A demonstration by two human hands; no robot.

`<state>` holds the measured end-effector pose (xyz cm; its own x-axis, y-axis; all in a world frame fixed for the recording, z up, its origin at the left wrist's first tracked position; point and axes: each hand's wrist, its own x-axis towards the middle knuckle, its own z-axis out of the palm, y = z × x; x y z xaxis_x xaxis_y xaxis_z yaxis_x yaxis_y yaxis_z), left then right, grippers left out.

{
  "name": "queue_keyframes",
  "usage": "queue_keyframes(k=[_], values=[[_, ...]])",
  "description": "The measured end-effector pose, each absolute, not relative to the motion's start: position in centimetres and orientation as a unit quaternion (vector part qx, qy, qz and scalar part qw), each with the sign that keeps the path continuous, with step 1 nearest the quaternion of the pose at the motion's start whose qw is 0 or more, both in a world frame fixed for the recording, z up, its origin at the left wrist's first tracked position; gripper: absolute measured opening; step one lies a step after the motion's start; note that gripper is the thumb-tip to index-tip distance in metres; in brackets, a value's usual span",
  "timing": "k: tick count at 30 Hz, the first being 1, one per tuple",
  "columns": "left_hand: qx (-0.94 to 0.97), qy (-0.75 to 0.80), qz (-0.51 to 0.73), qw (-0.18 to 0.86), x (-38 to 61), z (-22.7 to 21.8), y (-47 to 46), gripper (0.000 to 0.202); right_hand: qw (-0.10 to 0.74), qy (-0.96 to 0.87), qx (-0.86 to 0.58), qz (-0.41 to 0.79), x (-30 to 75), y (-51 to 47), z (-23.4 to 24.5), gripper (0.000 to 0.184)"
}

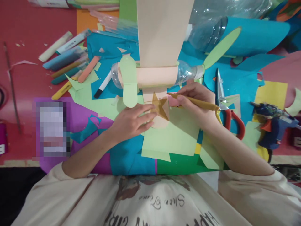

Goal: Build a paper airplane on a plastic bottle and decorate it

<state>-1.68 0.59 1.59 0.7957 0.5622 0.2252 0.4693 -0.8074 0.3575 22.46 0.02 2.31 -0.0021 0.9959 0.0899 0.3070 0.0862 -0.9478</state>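
My left hand point(131, 121) lies with fingers spread on the rounded near end of a peach paper strip point(162, 124), beside a brown-gold star point(161, 108) marked on it. In my right hand point(203, 117) is a golden-brown marker point(207, 106), its tip near the star's upper right, just above or on the paper; I cannot tell which. Right beyond both hands, a small plastic bottle point(185, 73) wrapped in peach paper lies sideways across the strip. A light green rounded paper piece point(129, 81) sits at its left end, and a green blade-shaped piece point(222, 48) is at its cap.
Red-handled scissors point(228, 121) lie right of my right hand, with a blue glue gun point(272, 128) farther right. Several markers point(63, 58) are piled at left. A larger blue-wrapped bottle point(256, 36) lies at back right. Green paper scraps point(171, 141) cover the near area.
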Motion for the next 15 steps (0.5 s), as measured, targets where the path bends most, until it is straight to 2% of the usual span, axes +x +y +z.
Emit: queue_keyframes(k=[4,6,15], values=[[0.890,0.406,0.169,0.121,-2.2,0.8,1.3,0.028,0.445,-0.608,-0.509,0.417,22.7,0.2,1.9,0.009],[0.876,0.440,0.163,0.110,-2.2,0.1,1.5,0.034,0.438,-0.604,-0.496,0.444,22.7,0.3,2.0,0.010],[0.865,0.465,0.162,0.095,-2.2,-1.6,1.1,0.050,0.388,-0.608,-0.499,0.480,21.9,0.3,3.1,0.009]])
